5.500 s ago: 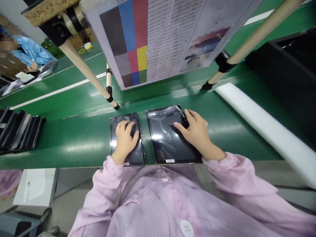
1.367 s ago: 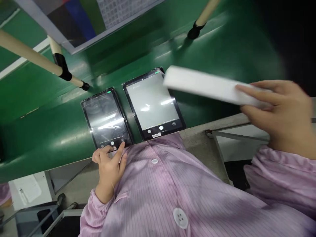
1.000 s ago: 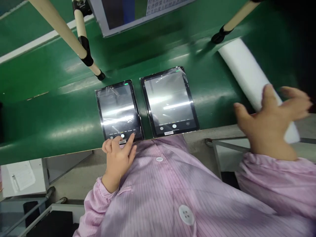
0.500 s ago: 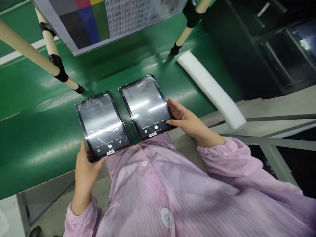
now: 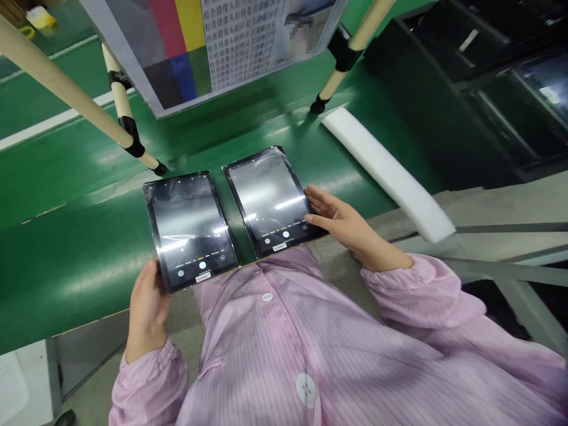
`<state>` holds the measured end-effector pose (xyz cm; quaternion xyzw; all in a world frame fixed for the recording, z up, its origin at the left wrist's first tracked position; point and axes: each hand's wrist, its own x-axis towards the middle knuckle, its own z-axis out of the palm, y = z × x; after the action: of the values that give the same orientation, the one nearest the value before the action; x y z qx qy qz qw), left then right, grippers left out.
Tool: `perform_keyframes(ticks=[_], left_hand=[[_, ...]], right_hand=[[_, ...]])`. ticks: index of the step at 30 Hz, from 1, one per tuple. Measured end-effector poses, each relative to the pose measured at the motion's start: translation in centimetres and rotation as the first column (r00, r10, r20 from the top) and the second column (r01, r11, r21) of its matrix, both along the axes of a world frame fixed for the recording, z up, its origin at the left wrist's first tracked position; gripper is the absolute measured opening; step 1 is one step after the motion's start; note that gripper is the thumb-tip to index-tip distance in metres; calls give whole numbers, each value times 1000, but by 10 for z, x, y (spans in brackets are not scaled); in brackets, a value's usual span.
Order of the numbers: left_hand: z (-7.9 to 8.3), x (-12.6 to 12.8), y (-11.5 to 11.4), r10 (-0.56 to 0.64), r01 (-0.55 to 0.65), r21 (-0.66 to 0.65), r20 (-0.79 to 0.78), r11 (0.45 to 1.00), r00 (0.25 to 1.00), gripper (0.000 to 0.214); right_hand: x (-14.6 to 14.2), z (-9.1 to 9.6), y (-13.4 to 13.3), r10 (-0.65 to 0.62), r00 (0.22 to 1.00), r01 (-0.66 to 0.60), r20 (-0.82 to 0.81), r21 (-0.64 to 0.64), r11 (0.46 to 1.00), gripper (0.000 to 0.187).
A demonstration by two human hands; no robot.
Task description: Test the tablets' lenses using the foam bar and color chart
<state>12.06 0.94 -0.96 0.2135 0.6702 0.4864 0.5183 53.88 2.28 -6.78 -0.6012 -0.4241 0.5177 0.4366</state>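
Observation:
Two tablets lie side by side on a green bench top (image 5: 89, 236), lower ends at its front edge. Both screens are lit with a camera-like view and round buttons, and carry glare and clear film. My left hand (image 5: 148, 307) is curled at the lower left corner of the left tablet (image 5: 190, 219), some fingers hidden at its edge. My right hand (image 5: 339, 222) holds the lower right side of the right tablet (image 5: 270, 195), thumb over the front bezel, fingers along the side.
A printed chart (image 5: 186, 65) with colour blocks and text stands behind the tablets on a beige pipe frame (image 5: 75, 94). A white foam bar (image 5: 388, 171) lies to the right. Black trays (image 5: 444, 106) stand at the far right. A metal frame (image 5: 501, 266) sits below them.
My left thumb has come off the left tablet's bottom edge, and that hand has turned at the corner. Green marks at the tops of both screens are gone. The camera view has shifted slightly.

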Motion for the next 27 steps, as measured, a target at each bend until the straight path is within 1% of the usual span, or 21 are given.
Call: perform_keyframes(ticks=[1,3,5,6,7,9,11,12,14,15,17,18,20,22,24,26,27], left_hand=[[2,2,2,-12,12,0,6,1000,1000,37],[5,7,5,-42,42,-1,30,999,999,40],[7,11,6,-71,71,9,75,997,995,50],[8,14,5,-79,76,27,94,997,992,56],[9,17,5,-80,75,54,105,996,991,60],[12,24,2,-62,49,123,96,991,993,60],[20,33,-2,-40,24,192,80,981,996,57],[25,38,-4,-36,18,223,80,975,996,57],[38,47,-9,-56,28,283,92,959,994,57],[45,53,-10,-77,42,312,99,949,992,57],[58,65,-10,-124,78,375,100,924,987,56],[63,71,-7,-153,102,409,93,907,984,55],[68,86,2,-212,151,480,74,864,974,52],[67,103,15,-249,179,551,55,815,967,50],[62,119,30,-233,163,629,29,760,972,47],[56,132,41,-182,178,706,-70,685,981,51],[54,137,46,-155,229,731,-169,643,973,57]], right_hand=[[-1,1,1,-4,998,3,64,14,1000,84],[-6,9,4,-23,962,8,272,57,998,79],[-17,22,7,-49,871,-22,489,138,990,72],[-25,29,9,-49,828,-64,559,180,982,68],[-34,37,10,-30,803,-123,596,214,969,64],[-54,53,12,67,802,-267,594,255,929,58],[-72,67,14,193,806,-396,560,268,878,56],[-80,74,14,242,805,-441,542,275,854,57],[-90,86,15,307,814,-485,493,286,827,61],[-93,91,16,325,833,-481,449,294,826,65],[-94,100,18,324,897,-418,299,340,843,74],[-93,104,19,303,931,-360,203,379,852,77],[-89,110,25,220,976,-198,6,462,865,78],[-84,114,33,130,977,-35,-168,476,879,73],[-80,119,43,68,950,67,-303,414,908,70],[-77,123,53,47,922,100,-383,355,930,71],[-76,125,57,48,917,99,-397,342,934,72]])
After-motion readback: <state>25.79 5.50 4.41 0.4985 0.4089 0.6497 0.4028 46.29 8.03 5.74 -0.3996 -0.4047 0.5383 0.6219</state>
